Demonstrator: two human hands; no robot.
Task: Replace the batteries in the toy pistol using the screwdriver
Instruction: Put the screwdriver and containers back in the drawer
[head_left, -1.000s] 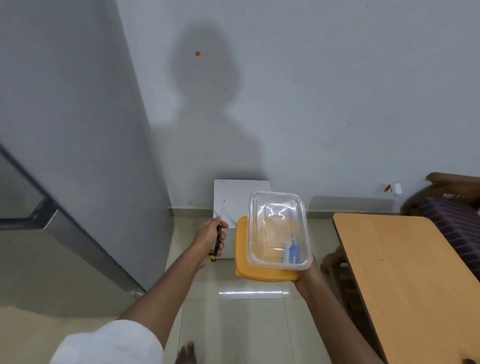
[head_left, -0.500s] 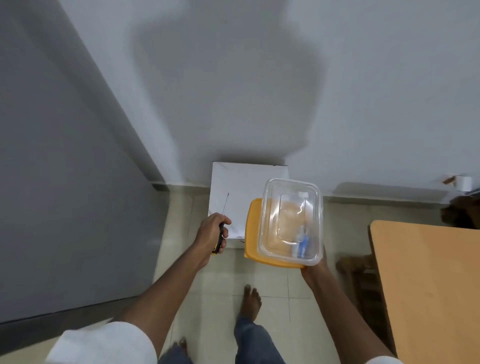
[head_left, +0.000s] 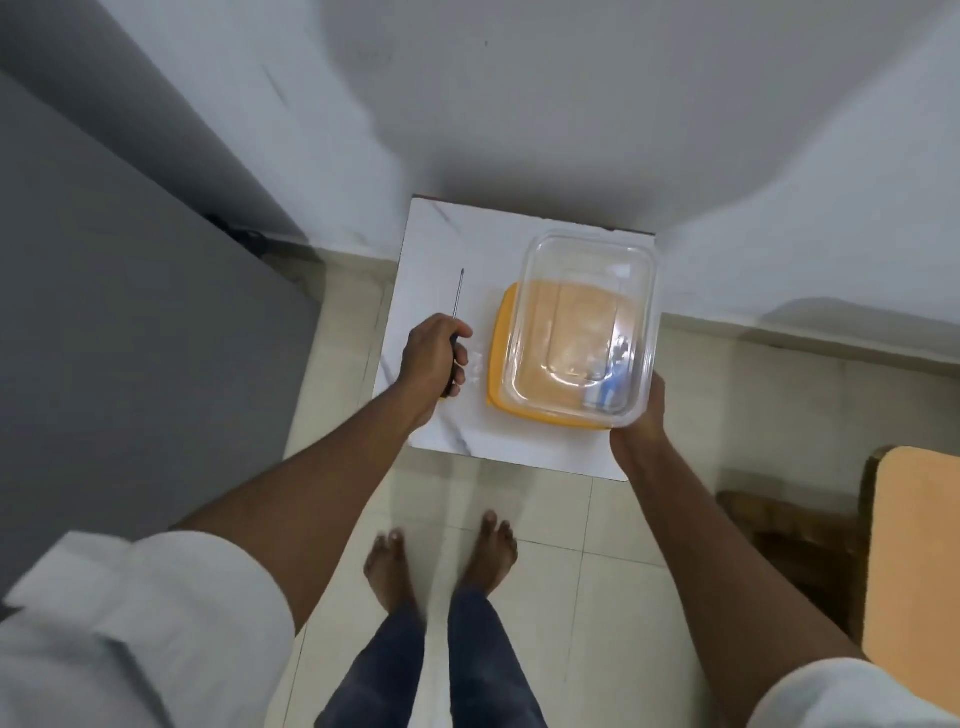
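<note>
Now left fingers (head_left: 460, 358) grip screwdriver (head_left: 457, 296).

No legible text, view perhaps too blurred

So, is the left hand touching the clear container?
Apart. The head view shows white tabletop between the left hand, which grips the screwdriver, and the clear container with its orange lid.
</note>
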